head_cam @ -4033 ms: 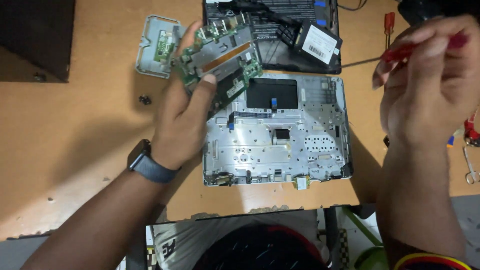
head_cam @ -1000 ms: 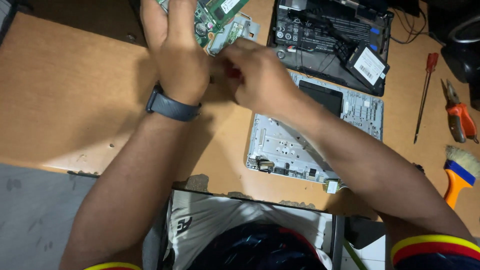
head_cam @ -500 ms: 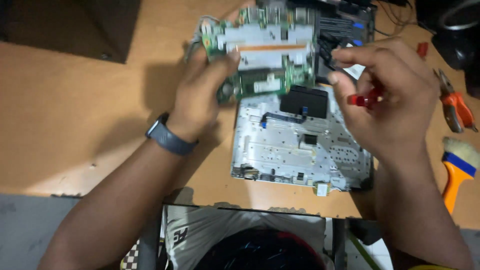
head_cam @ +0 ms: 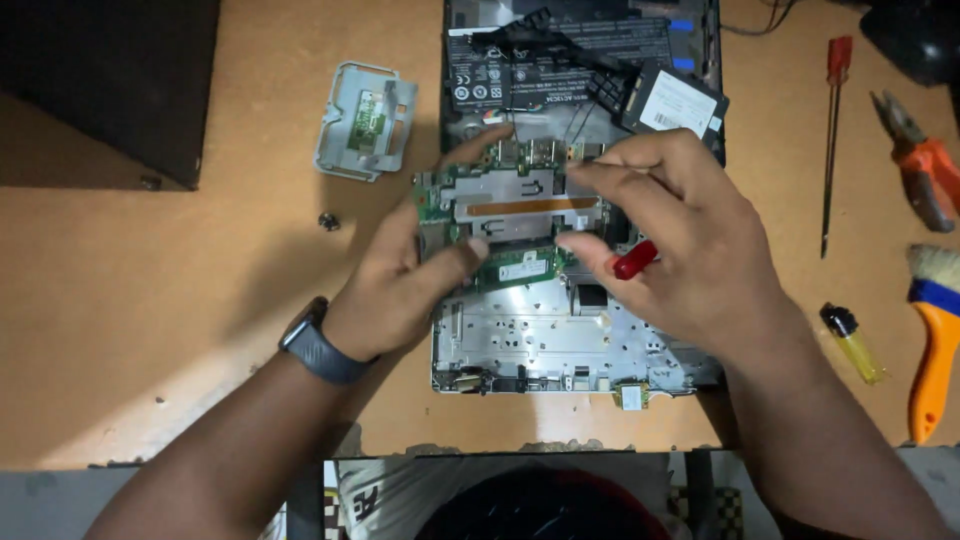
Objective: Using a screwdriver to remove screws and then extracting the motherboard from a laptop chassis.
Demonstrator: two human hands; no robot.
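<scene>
Green board: a green circuit board with a silver plate and an orange strip on top sits between both hands, held just above the open grey laptop shell.
Long side: the board's long side runs left to right, across the person's view.
Which way: the board is right in front of both hands, toward the far side of the table. The left hand is on its left end and near edge; the right hand is on its right end.
Nearer hand: both touch it, but the left hand has more of it.
Left hand: half closed around the board, thumb pressed on the near edge, fingers curled behind the far edge. It wears a dark watch on the wrist.
Right hand: fingers bent and close together, tips pinching the board's right edge. A red tool handle is tucked in the same hand; I cannot tell what its tip looks like.
Behind: a black laptop part lies at the far edge, past the board.
Left side: a small grey metal plate lies apart from the hands.
Right side: a red screwdriver, orange pliers, a yellow lighter and a brush lie well away.
</scene>
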